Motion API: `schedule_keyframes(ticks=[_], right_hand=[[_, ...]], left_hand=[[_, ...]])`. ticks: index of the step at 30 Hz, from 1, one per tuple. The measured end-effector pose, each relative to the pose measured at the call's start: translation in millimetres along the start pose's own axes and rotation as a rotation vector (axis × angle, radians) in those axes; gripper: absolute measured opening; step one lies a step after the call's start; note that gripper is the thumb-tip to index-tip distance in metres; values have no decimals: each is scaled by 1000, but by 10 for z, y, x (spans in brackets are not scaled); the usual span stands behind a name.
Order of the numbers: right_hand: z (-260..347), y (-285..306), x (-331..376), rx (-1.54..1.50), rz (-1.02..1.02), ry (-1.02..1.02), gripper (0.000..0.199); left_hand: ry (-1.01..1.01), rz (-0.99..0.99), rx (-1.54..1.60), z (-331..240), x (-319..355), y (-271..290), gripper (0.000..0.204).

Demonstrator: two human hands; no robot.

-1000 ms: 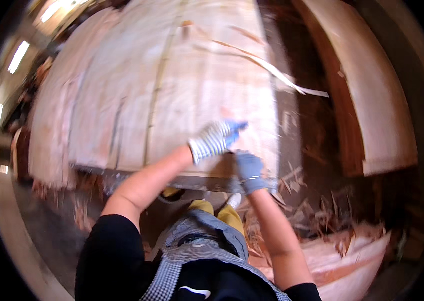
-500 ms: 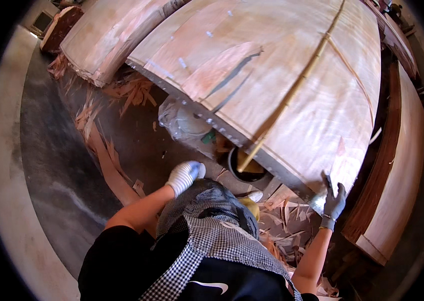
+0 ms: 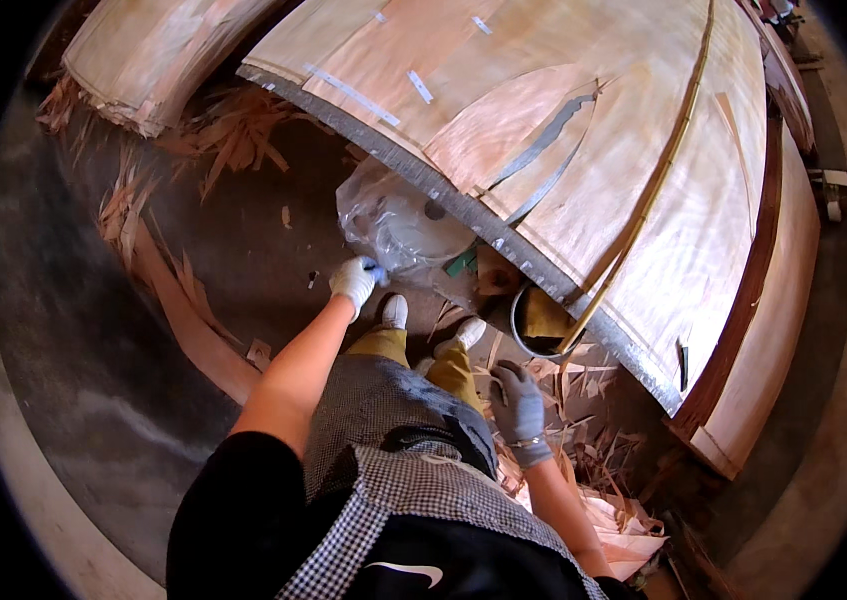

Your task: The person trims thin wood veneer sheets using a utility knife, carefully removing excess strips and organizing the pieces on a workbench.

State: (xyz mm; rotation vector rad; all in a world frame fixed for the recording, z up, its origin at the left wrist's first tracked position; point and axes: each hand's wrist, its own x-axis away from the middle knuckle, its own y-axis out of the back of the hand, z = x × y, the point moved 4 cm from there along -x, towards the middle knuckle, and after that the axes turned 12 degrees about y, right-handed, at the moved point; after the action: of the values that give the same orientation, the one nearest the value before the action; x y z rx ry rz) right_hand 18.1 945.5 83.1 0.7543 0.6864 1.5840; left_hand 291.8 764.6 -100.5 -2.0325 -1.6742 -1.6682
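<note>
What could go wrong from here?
The dark slim tool lies near the corner of the wood sheet, so a bump might knock it off.
The long stick juts past the sheet's edge at the bucket; the right hand could catch it.
Loose wood scraps on the floor might make footing slippery.

No words or numbers can be read anywhere in view. One clear sign shows: a plain white curved emblem on the chest of the wearer's black shirt, at the bottom of the view, between the straps of a black-and-white checked apron. Thin white strips on the wood sheet carry no legible print.
</note>
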Motion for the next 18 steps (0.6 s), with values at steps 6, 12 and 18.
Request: schedule_keyframes(ticks=[6,12,18], right_hand=[[184,-629,-833,-241,-48,-51,25],[223,-823,-953,-253,116,-87,24],[-10,-1060,-358,-206,314,-161,34]], left_hand=[[57,507,709,231,580,-57,24],[-651,-562,-466,62,91,72,25],[-240,-137,-177,29,63,88,24]])
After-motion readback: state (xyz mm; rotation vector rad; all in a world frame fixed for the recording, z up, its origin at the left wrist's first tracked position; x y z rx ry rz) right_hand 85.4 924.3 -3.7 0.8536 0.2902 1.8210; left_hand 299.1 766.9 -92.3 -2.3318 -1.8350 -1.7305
